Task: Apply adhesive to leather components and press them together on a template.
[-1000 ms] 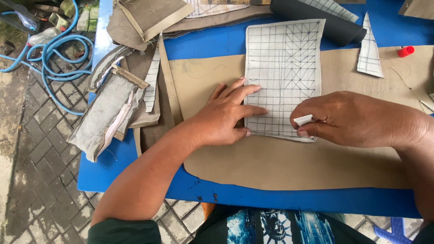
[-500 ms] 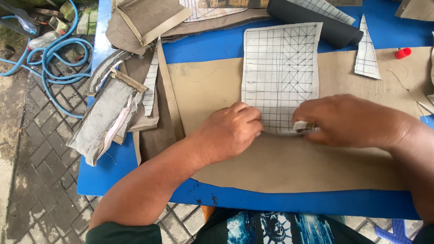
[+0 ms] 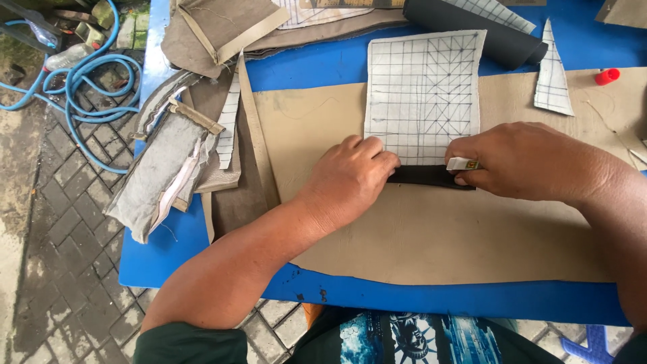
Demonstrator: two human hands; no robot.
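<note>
A white gridded pattern piece [image 3: 423, 94] lies on a large tan sheet of material [image 3: 431, 236] spread over a blue table [image 3: 202, 239]. The lower edge of the pattern is folded up, and a black underside strip [image 3: 424, 176] shows there. My left hand [image 3: 350, 175] has its fingers curled on that folded edge at the left. My right hand [image 3: 526, 162] pinches a small white marker stub [image 3: 464, 164] at the right end of the strip.
A black roll [image 3: 472, 30] lies at the back. A white gridded triangle [image 3: 554, 77] and a red cap [image 3: 606, 75] lie at the right. Grey and tan scraps [image 3: 175, 168] pile up on the left. A blue hose [image 3: 81, 101] coils on the paved ground.
Both hands have moved up together. The pattern's lower edge has been folded back, so the black strip shows. My left hand went from flat and spread to curled.
</note>
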